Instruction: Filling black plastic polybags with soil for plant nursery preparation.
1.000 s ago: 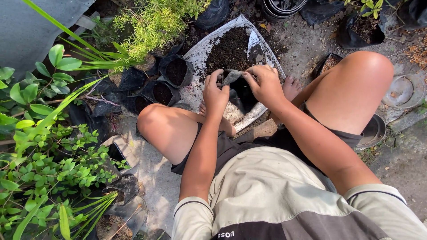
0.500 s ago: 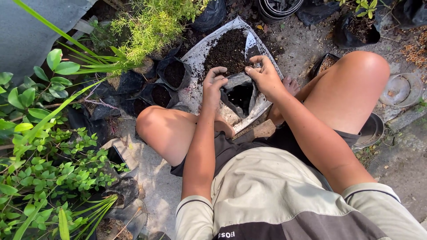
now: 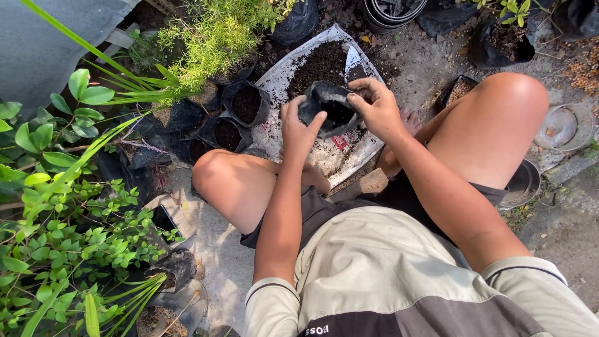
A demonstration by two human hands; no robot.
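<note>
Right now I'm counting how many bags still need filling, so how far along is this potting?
Done: two black bags to the left already hold soil. In hand: the left hand and right hand hold a black grow bag open above the white sheet; little soil shows inside. Left: the soil heap remains.

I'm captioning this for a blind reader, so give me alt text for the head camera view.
Seen from above, a seated person's left hand and right hand hold open an empty black plastic grow bag over a white sheet heaped with dark soil. Soil-filled black bags and leafy green plants stand to the person's left on bare ground.
</note>
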